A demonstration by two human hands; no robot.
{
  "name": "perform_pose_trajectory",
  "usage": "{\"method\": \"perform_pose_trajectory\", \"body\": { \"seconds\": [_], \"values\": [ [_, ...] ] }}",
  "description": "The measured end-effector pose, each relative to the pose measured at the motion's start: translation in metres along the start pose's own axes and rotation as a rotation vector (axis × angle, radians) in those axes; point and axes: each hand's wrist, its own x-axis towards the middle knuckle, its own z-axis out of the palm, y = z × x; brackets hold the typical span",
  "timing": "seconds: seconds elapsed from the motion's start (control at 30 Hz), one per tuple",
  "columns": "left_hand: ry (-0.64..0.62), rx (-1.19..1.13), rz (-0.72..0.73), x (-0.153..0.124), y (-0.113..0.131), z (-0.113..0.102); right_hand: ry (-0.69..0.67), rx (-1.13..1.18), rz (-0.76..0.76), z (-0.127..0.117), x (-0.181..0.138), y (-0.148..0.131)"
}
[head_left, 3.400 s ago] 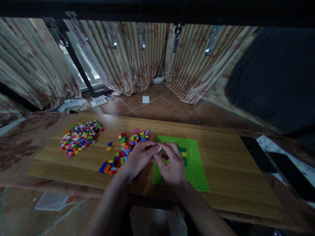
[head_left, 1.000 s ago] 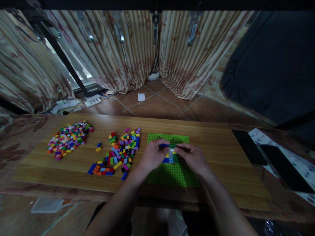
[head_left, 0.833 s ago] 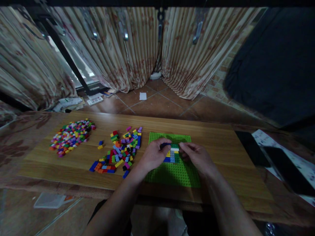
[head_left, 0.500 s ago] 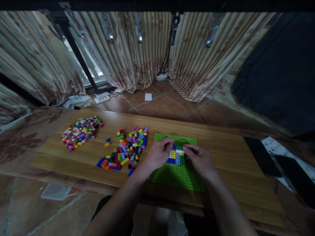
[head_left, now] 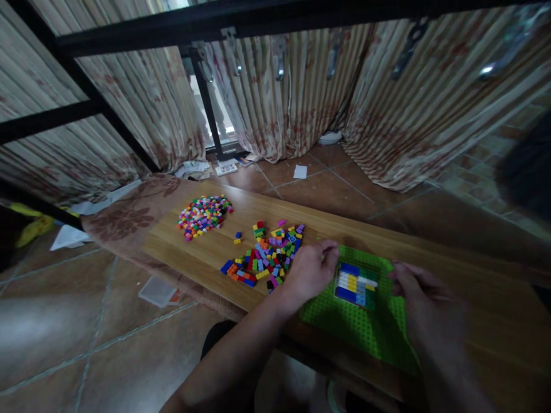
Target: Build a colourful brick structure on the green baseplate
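Observation:
A green baseplate (head_left: 344,321) lies on the wooden board, with a small block of blue, yellow, white and green bricks (head_left: 355,284) pressed onto it. My left hand (head_left: 310,272) rests at the plate's left edge, fingers curled, beside the near pile of loose bricks (head_left: 267,257). My right hand (head_left: 424,298) sits on the plate's right side, blurred, its fingers bent. Whether either hand holds a brick is hidden.
A second pile of small mixed bricks (head_left: 203,208) lies at the far left of the wooden board (head_left: 202,252). Curtains and a black metal frame stand beyond. Papers litter the tiled floor, and a flat plastic lid (head_left: 159,291) lies under the table edge.
The camera has swung left and tilted, shifting the board to the right. Both hands have come off the brick block and moved apart to the plate's left and right edges.

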Motion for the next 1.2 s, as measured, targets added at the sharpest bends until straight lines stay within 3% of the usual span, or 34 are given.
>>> {"method": "perform_pose_trajectory", "body": {
  "seconds": [0.2,0.4,0.47,0.63,0.7,0.9,1.2],
  "values": [
    [0.135,0.066,-0.023,0.007,-0.020,-0.037,0.022,0.008,-0.153,0.012,-0.015,-0.006],
    [0.066,0.109,-0.097,0.006,-0.039,-0.094,-0.005,-0.004,-0.234,0.018,-0.019,-0.002],
    [0.009,0.156,-0.111,0.001,-0.039,-0.113,-0.010,0.001,-0.275,0.019,-0.021,-0.001],
    [-0.329,0.247,-0.148,-0.020,-0.028,-0.144,-0.017,-0.054,-0.379,0.023,-0.027,-0.005],
    [-0.358,0.364,-0.213,-0.030,-0.021,-0.146,-0.037,-0.074,-0.415,0.025,-0.029,-0.008],
    [-0.272,0.871,-0.355,-0.049,-0.012,-0.125,-0.017,-0.057,-0.473,0.027,-0.031,-0.012],
    [-0.297,0.958,-0.320,-0.048,-0.023,-0.122,0.225,0.075,-0.408,0.009,-0.003,-0.003]
  ]
}}
